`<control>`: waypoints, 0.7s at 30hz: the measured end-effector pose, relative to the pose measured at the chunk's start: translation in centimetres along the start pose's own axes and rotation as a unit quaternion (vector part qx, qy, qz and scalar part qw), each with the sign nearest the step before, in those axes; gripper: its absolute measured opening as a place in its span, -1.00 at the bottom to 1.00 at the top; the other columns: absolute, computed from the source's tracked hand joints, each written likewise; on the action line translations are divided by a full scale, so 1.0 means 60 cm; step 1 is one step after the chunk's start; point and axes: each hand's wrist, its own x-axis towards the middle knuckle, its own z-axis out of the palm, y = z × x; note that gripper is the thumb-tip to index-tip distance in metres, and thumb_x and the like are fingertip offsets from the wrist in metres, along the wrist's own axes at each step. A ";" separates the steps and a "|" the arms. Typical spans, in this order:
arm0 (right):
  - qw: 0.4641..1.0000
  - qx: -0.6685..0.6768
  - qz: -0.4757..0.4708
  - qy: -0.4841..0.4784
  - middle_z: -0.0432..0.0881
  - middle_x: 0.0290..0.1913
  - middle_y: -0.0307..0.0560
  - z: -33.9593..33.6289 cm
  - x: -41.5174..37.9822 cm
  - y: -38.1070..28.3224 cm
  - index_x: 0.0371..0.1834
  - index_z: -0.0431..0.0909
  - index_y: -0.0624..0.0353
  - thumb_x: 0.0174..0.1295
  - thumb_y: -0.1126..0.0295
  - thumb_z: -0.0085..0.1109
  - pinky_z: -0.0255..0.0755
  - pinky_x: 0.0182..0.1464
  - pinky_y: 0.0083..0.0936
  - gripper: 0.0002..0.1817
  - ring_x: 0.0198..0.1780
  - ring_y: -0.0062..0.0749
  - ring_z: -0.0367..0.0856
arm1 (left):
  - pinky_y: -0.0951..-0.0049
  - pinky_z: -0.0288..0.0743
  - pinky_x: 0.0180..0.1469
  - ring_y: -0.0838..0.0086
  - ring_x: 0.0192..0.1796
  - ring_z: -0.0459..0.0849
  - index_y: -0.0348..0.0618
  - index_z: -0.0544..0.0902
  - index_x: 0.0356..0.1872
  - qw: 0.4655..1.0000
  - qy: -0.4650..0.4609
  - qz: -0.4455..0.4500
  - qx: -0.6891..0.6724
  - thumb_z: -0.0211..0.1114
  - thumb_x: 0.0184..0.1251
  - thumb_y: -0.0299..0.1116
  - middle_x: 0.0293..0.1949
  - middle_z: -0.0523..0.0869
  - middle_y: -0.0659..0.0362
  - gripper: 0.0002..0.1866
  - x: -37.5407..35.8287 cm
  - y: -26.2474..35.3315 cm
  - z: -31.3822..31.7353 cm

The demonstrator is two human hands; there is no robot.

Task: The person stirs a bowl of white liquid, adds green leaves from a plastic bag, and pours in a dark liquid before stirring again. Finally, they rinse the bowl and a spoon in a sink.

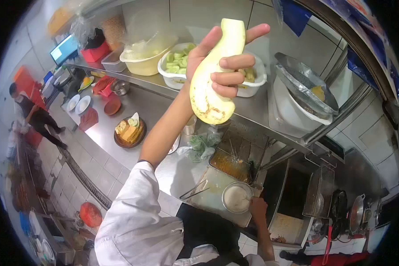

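Pale yellow-green and peeled, the long vegetable [204, 93] stands nearly upright in the raised left hand [228, 62], its narrow cut end up between thumb and forefinger, its bulb down toward the wrist, and three fingers curled firmly over its front. Lower down and well apart, the right hand [258, 206] is at the edge of a metal bowl [224, 204] of whitish mixture, though I cannot tell what it grips. Beyond, the shelf bears a white tub [165, 79] of cut green pieces and a cream basin [142, 69] under plastic.
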 end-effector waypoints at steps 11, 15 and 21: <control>0.985 0.153 -0.071 -0.045 0.69 -0.40 0.04 0.017 -0.001 -0.008 -0.41 0.71 0.03 0.04 0.27 0.22 0.59 -0.17 -0.17 -0.86 -0.32 -0.04 0.71 | 0.50 0.32 -0.40 0.55 -0.50 0.29 -0.06 0.06 0.51 0.987 0.058 0.117 -0.089 -0.02 0.54 -0.03 -0.37 0.31 0.20 -0.35 -0.006 -0.012 -0.012; 0.998 0.049 0.014 0.028 0.68 -0.38 0.09 0.043 -0.008 -0.003 -0.41 0.69 0.08 0.08 0.29 0.18 0.59 -0.15 -0.13 -0.84 -0.30 0.03 0.70 | 0.34 0.49 -0.24 0.52 -0.37 0.46 -0.08 0.33 0.16 0.725 0.413 0.309 0.457 -0.04 0.56 -0.02 -0.32 0.43 0.22 -0.61 0.003 0.021 -0.085; 0.999 0.017 0.040 -0.023 0.68 -0.33 0.14 -0.001 -0.022 -0.016 -0.42 0.68 0.13 0.06 0.31 0.17 0.59 -0.13 -0.10 -0.84 -0.27 0.05 0.70 | -0.02 0.06 0.46 -0.04 0.41 0.25 0.00 0.37 0.32 0.223 0.235 -0.220 0.920 0.01 0.47 -0.06 0.34 0.29 -0.24 -0.52 -0.069 0.106 -0.305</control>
